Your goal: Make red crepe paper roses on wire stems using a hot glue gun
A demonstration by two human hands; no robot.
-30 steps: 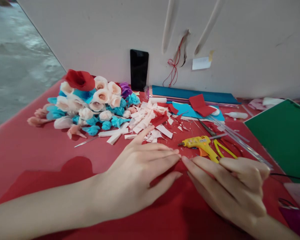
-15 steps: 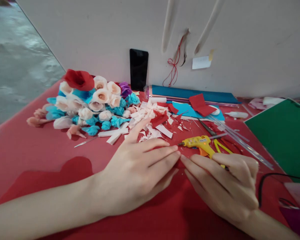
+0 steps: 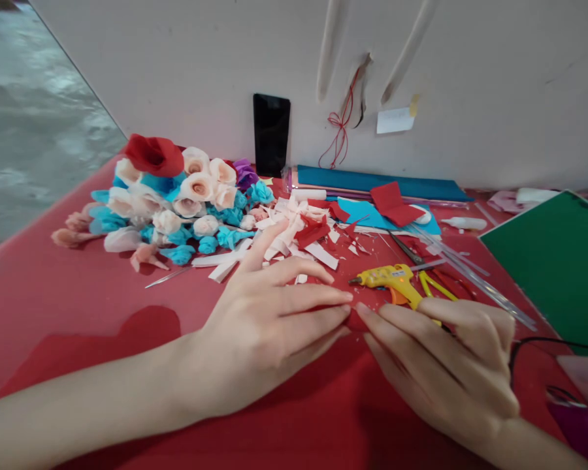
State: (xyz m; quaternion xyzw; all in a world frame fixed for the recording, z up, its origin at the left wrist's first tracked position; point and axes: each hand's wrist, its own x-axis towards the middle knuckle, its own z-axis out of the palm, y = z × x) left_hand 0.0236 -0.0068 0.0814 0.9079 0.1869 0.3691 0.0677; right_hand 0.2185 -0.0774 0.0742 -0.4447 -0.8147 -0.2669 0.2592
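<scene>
A small piece of red paper (image 3: 355, 320) shows between the fingertips of both hands, low over the red tabletop. My left hand (image 3: 269, 333) pinches its left edge, with the forefinger lifted towards the paper scraps. From the other side, my right hand (image 3: 441, 365) grips the paper with its fingertips. Most of the piece is hidden behind the fingers. Just beyond the right hand lies a yellow glue gun (image 3: 389, 277), its nozzle pointing left. Under the left forearm, a larger red paper cutout (image 3: 93, 346) with a rounded lobe lies flat.
Paper flowers (image 3: 196, 186) in red, cream and blue are heaped at the back left. White and red scraps (image 3: 294, 228) lie beside them. Pliers (image 3: 436, 286), clear glue sticks (image 3: 475, 277) and a green board (image 3: 558, 274) are at right. A phone (image 3: 272, 134) leans against the wall.
My fingertips have drawn slightly apart, showing more of the red paper between them. The right hand has shifted a little to the right. The left fingers are more spread.
</scene>
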